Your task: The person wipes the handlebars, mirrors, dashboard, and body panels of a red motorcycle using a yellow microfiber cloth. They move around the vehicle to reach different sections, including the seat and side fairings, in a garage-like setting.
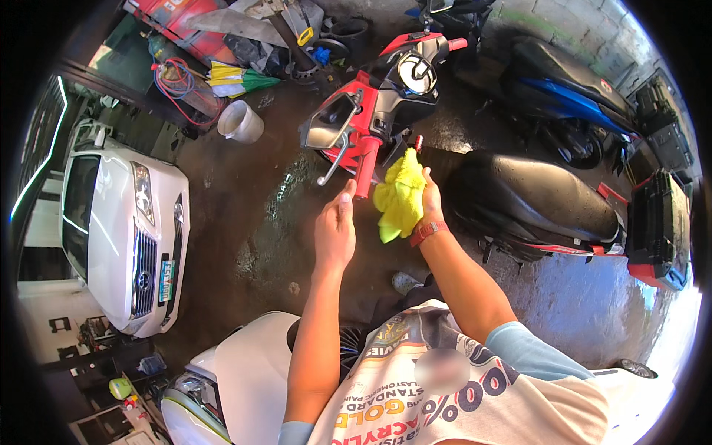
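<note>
My right hand (431,200), with a red band at its wrist, grips a bunched yellow-green microfiber cloth (405,194). The cloth hangs just beside the red rubber handlebar grip (367,167) of a red and black motor scooter (384,111). My left hand (336,228) is on the other side of that grip, fingertips at its outer end; whether they touch is hard to tell. Nothing shows in that hand. A silver brake lever (336,161) and a mirror (329,123) sit beside the grip. The scooter's black seat (539,194) carries water drops.
A white car (111,217) stands at left, another white vehicle (250,367) close by my left arm. A white bucket (241,122), hoses (177,83) and a folded umbrella (239,79) lie beyond. A blue and black scooter (567,94) is at right. The dark floor (245,222) is wet.
</note>
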`<state>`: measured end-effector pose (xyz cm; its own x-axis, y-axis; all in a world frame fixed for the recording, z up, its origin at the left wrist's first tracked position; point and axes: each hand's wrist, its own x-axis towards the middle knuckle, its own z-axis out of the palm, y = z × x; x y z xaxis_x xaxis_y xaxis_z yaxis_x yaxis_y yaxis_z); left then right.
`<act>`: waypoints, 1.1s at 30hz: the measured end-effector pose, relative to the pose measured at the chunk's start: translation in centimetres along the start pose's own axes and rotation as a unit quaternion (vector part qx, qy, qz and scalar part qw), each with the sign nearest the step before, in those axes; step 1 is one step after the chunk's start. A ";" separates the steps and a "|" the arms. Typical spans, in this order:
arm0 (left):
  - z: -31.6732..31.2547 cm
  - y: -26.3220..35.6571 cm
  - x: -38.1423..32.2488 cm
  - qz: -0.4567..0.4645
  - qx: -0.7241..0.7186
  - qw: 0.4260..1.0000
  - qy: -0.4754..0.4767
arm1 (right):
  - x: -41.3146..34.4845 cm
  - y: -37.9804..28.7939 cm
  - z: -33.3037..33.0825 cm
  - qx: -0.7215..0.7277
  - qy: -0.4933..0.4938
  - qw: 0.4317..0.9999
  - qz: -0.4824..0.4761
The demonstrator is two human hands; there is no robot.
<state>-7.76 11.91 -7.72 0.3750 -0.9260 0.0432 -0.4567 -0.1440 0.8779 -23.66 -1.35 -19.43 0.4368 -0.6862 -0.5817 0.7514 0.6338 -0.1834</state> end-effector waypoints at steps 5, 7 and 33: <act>-0.6 -0.8 0.9 0.013 0.080 0.997 -0.014 | 0.2 2.8 7.3 -0.073 -0.080 0.994 -0.027; -0.8 -1.1 1.3 -0.015 0.114 0.993 -0.005 | 0.7 3.3 9.1 -0.141 -0.129 0.981 -0.029; 2.0 -2.9 -1.1 -0.170 -0.388 0.900 -0.104 | -5.1 0.6 10.2 -0.789 -0.180 0.318 -0.493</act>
<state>-8.45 12.61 -11.31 0.1907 -0.9311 -0.3109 0.3869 -0.2198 0.8955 -20.41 -1.14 -8.52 0.6150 -0.6462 0.4519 -0.4506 -0.7583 -0.4712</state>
